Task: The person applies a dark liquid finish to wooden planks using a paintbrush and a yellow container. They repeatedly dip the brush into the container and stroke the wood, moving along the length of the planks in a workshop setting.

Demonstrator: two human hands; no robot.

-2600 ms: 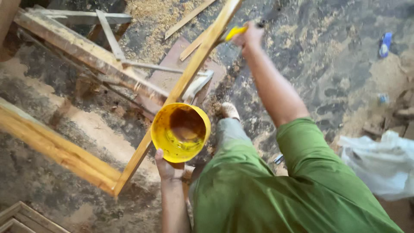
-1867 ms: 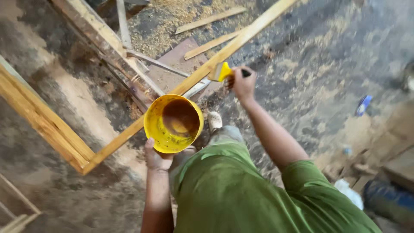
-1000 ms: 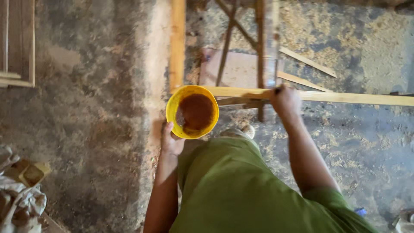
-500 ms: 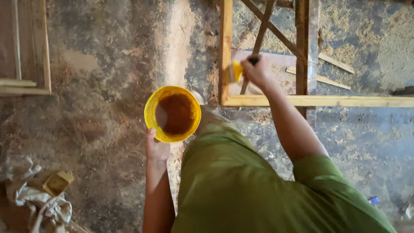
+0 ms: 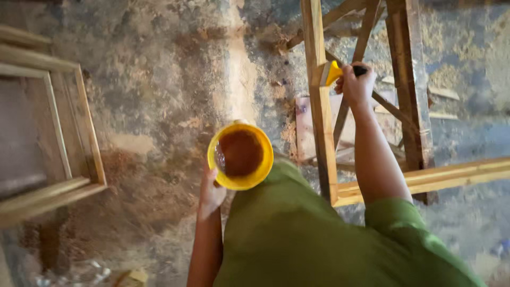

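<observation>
left hand (image 5: pixel 211 192) wrapped on the near side of a yellow bucket (image 5: pixel 240 155), fingers closed against its wall, thumb up along the rim; bucket held upright in the air, mouth open to the camera, reddish-brown liquid inside. right hand (image 5: pixel 355 85) raised well ahead and to the right of the bucket, fingers clenched round the dark handle of a yellow brush (image 5: pixel 333 72); bristle end pointing left from the fingers, pressed against the pale upright rail of a wooden frame (image 5: pixel 319 106).

frame rail running away from the fingers, up and down the view; second pale rail joined to it at a corner below the right forearm, stretching off to the right. just beyond the right fingers, a darker wooden trestle (image 5: pixel 406 79) with crossed braces, seen through the frame. under it, beyond the fingers, a flat brownish board (image 5: pixel 305 127) on the floor.

far left of the left fingers, another wooden frame (image 5: pixel 64 143) lying flat. dusty concrete floor (image 5: pixel 159 85) all around, streaked with sawdust. green shirt (image 5: pixel 319 239) filling the lower middle, below both hands.
</observation>
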